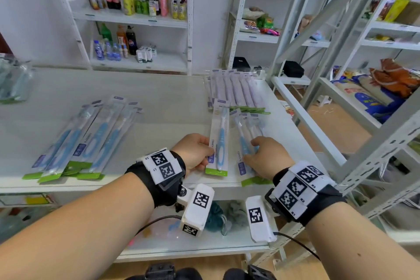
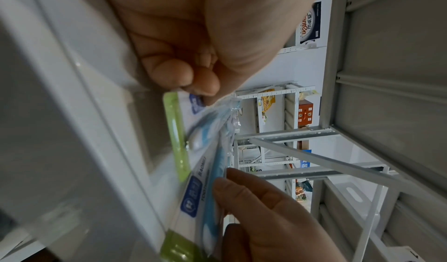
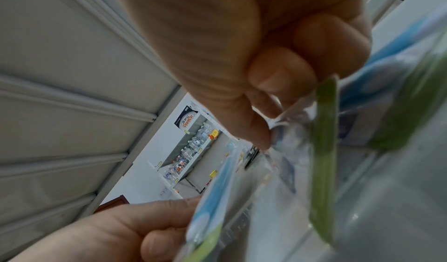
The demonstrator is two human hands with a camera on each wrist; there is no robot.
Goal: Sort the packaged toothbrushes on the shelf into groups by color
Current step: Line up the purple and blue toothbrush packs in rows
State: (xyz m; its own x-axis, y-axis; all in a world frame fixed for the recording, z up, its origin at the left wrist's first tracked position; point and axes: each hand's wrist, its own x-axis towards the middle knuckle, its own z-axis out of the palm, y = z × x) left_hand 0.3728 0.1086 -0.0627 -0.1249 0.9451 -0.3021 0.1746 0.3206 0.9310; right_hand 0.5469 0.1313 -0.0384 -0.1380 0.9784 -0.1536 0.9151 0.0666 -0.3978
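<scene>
On the white shelf [image 1: 159, 88], my left hand [image 1: 203, 153] grips the lower end of a blue packaged toothbrush [image 1: 220, 136], thumb on top; the left wrist view shows the curled fingers pinching that package [image 2: 203, 132] near its green end. Just to the right, my right hand [image 1: 252, 152] pinches the clear wrapping of a small pile of packaged toothbrushes [image 1: 246, 134], as the right wrist view [image 3: 273, 117] confirms. Several blue packages [image 1: 91, 138] are fanned out at the left. Several purple ones [image 1: 236, 91] lie in a row at the back right.
A clear bag [image 1: 13, 82] of pale items sits at the shelf's far left. A grey metal upright [image 1: 318, 88] slants past the right end. Racks of bottles [image 1: 136, 4] stand behind. Bare shelf [image 1: 170, 120] lies between the blue group and my hands.
</scene>
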